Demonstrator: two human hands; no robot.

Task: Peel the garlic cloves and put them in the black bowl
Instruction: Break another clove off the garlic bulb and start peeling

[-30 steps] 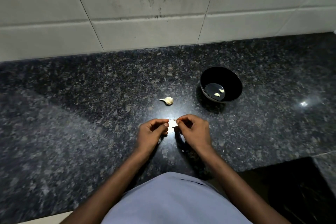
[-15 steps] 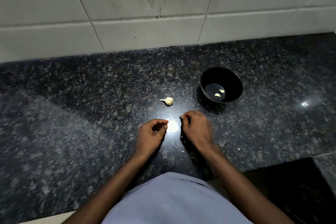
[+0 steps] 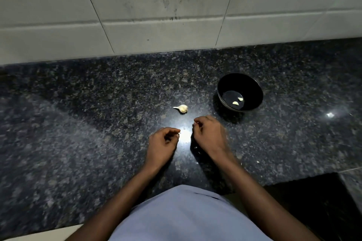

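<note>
Near the front edge of the speckled granite counter [image 3: 82, 123], two bare hands are held close together over a bright glare spot. The right hand [image 3: 208, 136] is curled and blurred; something small and pale shows at its fingertips [image 3: 196, 122], probably a clove or a scrap of skin, but what is pinched cannot be told. The left hand [image 3: 161, 143] is loosely curled, with a pale fleck at its fingertips [image 3: 177, 134]; whether anything is held there cannot be told either. Just beyond the hands, and slightly to the left of the right hand, an unpeeled garlic clove [image 3: 182, 108] lies on the stone, its long axis running left to right, thin papery tail to the left and plump rounded body to the right. Both hands are near it; the right is judged marginally nearer. Further out to the right, the black bowl [image 3: 252, 86] stands upright, round, glossy and deep, with two peeled cloves [image 3: 237, 101] lying pale and curved on its bottom. The bowl lies forward and to the right of the right hand, so a drop would be made by that hand. Small flakes of skin [image 3: 257, 162] are scattered on the polished counter, and behind it a wall of stained white tiles [image 3: 156, 6] is seen.
</note>
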